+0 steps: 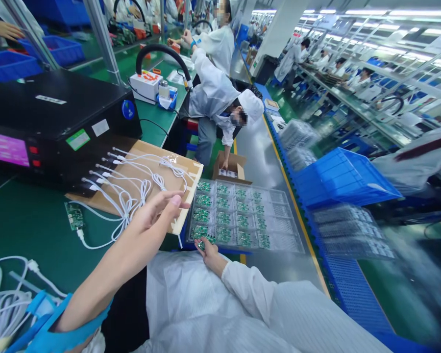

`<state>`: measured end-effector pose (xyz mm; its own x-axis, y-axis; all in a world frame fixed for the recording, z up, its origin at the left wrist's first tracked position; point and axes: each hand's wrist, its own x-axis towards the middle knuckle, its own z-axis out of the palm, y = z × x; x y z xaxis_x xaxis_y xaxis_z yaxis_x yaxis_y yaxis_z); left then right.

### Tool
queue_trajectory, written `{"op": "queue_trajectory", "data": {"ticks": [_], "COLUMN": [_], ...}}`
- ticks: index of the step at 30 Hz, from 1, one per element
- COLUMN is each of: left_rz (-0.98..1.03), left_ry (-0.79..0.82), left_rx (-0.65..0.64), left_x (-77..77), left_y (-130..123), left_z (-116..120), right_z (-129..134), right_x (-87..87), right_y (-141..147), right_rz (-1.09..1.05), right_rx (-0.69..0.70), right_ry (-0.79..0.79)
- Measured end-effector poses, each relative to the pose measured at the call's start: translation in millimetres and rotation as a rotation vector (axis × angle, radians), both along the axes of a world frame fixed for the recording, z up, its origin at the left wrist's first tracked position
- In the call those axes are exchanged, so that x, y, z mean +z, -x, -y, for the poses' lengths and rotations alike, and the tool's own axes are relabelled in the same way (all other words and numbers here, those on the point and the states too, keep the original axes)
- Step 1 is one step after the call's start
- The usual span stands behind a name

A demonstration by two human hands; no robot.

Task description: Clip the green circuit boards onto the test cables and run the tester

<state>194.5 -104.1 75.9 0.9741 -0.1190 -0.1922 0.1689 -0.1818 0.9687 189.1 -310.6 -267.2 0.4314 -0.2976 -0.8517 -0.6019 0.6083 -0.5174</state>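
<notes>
Left hand [156,218]: hovering by the brown panel's [141,153] edge, fingers loosely extended.
Right hand [209,254]: fingers pinching a green circuit board [201,245] at the clear tray's [287,223] corner.
White cables [130,203]: lying coiled across the panel.

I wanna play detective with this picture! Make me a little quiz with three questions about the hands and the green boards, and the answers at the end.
1. True or false: some parts of the clear tray have no green boards in them.
2. What colour is the wrist band on the same arm as the left hand? A) red B) blue C) yellow
3. Fill in the missing word: the small board in the fingers is held by the ____ hand.

Key: 1 true; 2 B; 3 right (the right hand).
</notes>
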Motion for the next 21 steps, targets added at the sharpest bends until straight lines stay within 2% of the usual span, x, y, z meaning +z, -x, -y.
{"op": "queue_trajectory", "data": {"ticks": [6, 12, 18, 21], "left_rz": [-0.012, -0.023, -0.017, -0.022], "left_ry": [0.01, 0.008, -0.027, -0.057], "left_rx": [-0.004, -0.009, 0.001, 0.046], "left_x": [-4.3, -8.5, -1.7, 1.4], "left_y": [-3, -7, -7, -5], "left_z": [2, 5, 6, 5], "right_z": [1, -1, -3, 5], "right_x": [0.2, 2.5, 7.8, 13.1], "right_y": [2, 8, 18, 11], "right_rz": [0.004, 0.044, 0.15, 0.206], "right_rx": [0.004, 0.066, 0.129, 0.166], "right_ry": [-0.017, 0.011, 0.021, 0.041]}}
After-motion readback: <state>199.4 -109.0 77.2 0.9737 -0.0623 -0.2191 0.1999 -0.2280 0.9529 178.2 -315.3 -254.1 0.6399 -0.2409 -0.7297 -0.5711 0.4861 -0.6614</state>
